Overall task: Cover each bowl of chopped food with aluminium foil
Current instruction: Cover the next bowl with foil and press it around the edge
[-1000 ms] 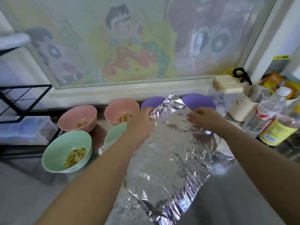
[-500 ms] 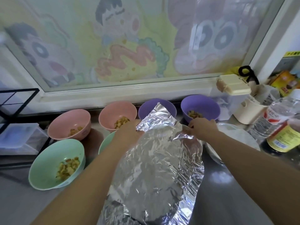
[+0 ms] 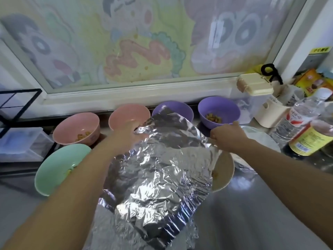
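Note:
A large crinkled sheet of aluminium foil (image 3: 158, 170) hangs between my hands over the counter. My left hand (image 3: 128, 135) pinches its far left edge and my right hand (image 3: 228, 135) pinches its far right edge. Behind and beside the sheet stand several bowls of chopped food: a green bowl (image 3: 57, 168), two pink bowls (image 3: 77, 128) (image 3: 126, 117), two purple bowls (image 3: 219, 111) (image 3: 178, 110), and a beige bowl (image 3: 224, 170) half under the foil's right edge. The foil hides whatever lies under its middle.
A cartoon-painted window (image 3: 144, 42) backs the counter. At the right stand a cream lidded container (image 3: 255, 85), a clear water bottle (image 3: 299, 116), a yellow-labelled bottle (image 3: 311, 136) and a white plate (image 3: 261, 139). A black wire rack with clear boxes (image 3: 19, 141) is at the left.
Both hands have lowered the foil sheet toward the counter and spread it flatter. The view has moved closer, and the beige bowl now shows at the foil's right edge.

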Demonstrator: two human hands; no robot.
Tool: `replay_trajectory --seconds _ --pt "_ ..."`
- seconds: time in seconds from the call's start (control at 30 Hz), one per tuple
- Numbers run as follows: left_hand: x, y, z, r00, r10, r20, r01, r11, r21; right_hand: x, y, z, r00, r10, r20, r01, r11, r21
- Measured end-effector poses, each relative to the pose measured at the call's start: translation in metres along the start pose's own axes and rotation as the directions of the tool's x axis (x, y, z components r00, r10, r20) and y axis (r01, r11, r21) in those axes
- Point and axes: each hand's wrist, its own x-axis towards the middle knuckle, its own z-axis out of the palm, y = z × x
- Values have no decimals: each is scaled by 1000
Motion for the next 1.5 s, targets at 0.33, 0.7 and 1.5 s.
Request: replay_trajectory --seconds 0.33,0.7,1.5 --pt "-12 -14 -20 993 -15 -120 -16 968 -252 -46 9 -31 998 -62 2 62 993 -104" --pt "-14 9 24 998 -4 63 17 979 -201 -113 -2 23 983 -99 156 102 995 -13" --pt "-6 8 86 983 -153 102 180 913 -366 -147 15 22 921 320 222 -251 51 967"
